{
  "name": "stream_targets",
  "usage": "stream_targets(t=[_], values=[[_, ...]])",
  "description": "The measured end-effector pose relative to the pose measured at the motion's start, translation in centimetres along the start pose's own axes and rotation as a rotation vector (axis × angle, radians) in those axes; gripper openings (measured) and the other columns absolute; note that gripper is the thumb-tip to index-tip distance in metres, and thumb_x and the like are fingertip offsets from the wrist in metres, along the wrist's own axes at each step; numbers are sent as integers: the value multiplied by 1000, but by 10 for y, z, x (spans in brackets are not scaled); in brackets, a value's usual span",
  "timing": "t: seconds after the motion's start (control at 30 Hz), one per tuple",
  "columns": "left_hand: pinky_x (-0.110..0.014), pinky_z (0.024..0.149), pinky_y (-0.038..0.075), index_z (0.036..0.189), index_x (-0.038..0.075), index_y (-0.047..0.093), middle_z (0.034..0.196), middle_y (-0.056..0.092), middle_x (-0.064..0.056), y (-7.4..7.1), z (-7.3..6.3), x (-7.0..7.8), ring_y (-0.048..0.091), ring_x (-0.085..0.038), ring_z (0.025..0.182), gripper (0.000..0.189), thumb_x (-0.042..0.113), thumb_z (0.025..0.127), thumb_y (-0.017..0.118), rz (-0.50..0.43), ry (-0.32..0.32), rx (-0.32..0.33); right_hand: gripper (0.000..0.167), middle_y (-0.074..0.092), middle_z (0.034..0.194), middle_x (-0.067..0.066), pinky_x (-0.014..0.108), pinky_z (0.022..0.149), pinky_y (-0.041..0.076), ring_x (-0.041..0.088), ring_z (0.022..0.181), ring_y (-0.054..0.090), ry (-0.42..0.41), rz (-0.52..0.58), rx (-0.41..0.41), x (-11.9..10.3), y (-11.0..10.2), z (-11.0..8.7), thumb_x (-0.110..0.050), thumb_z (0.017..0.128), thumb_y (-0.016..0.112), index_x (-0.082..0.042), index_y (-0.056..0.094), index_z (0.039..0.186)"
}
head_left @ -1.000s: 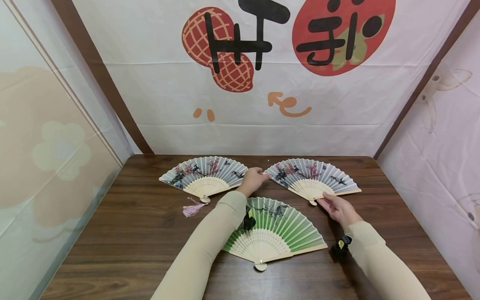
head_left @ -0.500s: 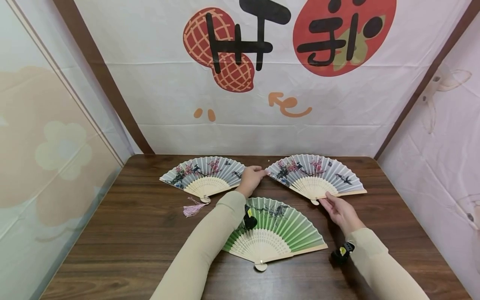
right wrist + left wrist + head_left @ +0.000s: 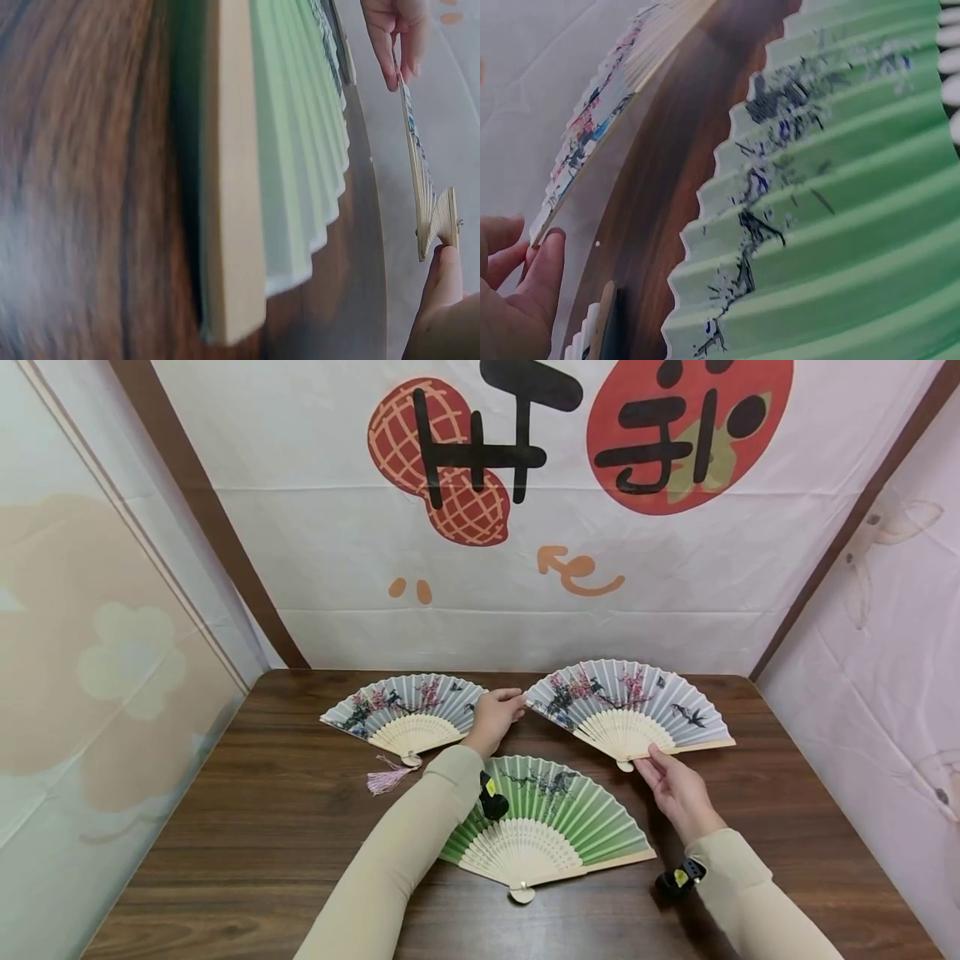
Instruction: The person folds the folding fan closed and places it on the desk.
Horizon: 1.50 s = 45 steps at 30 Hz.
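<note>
A pale grey folding fan (image 3: 622,727) with pink blossom and a flying bird is spread wide at the back right. The left hand (image 3: 491,720) pinches its left tip; in the left wrist view the thumb and fingers (image 3: 547,262) meet on that corner. Below the fan's ribs, the right hand (image 3: 681,795) grips the guard stick near the pivot. Seen edge-on in the right wrist view, the fan (image 3: 417,150) is held up off the table between both hands. A similar fan (image 3: 408,727) with a lilac tassel (image 3: 387,777) lies open at the back left, its right end behind the left hand.
An open green fan (image 3: 585,818) lies in the middle of the brown wooden table (image 3: 247,843), partly under the left forearm. A printed cloth (image 3: 337,552) hangs behind the table's back edge. Black cameras (image 3: 681,878) sit on the wrists.
The grey fan on the right has risen and spread a little wider. The left hand has shifted slightly left with its tip. The other two fans stay put.
</note>
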<state>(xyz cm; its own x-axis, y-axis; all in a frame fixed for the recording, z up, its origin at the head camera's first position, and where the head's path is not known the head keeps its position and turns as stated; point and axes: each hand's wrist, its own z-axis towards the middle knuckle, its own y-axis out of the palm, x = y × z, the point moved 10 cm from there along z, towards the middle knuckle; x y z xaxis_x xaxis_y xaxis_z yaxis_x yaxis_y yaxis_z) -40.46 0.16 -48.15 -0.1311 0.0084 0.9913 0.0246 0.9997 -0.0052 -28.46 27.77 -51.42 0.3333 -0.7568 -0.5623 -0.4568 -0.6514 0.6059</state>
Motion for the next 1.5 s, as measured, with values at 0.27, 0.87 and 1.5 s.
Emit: stream_targets(t=[0.27,0.87,1.5], values=[[-42,101,56,123,-3,67,120,68,-20,-5,-7,-11,72,-23,97,28,8,98,61,-205,-97,58,27,71,76,5,18,82,60,10,75,73,-55,-26,-26,6,2,-8,-5,102,44,-11,62,83],[-37,80,64,122,1,65,94,66,-8,-12,-18,-17,69,-19,76,25,1,97,60,-481,-125,201,33,72,74,1,17,79,61,7,75,72,-111,-59,-47,25,14,-10,-4,102,46,-13,66,77],[-36,91,61,131,-5,60,128,63,-27,-16,-18,-8,68,-35,110,36,6,97,62,-501,-85,250,36,71,72,-2,17,78,61,5,74,71,-205,-143,-58,21,27,-14,-2,103,45,-14,68,78]])
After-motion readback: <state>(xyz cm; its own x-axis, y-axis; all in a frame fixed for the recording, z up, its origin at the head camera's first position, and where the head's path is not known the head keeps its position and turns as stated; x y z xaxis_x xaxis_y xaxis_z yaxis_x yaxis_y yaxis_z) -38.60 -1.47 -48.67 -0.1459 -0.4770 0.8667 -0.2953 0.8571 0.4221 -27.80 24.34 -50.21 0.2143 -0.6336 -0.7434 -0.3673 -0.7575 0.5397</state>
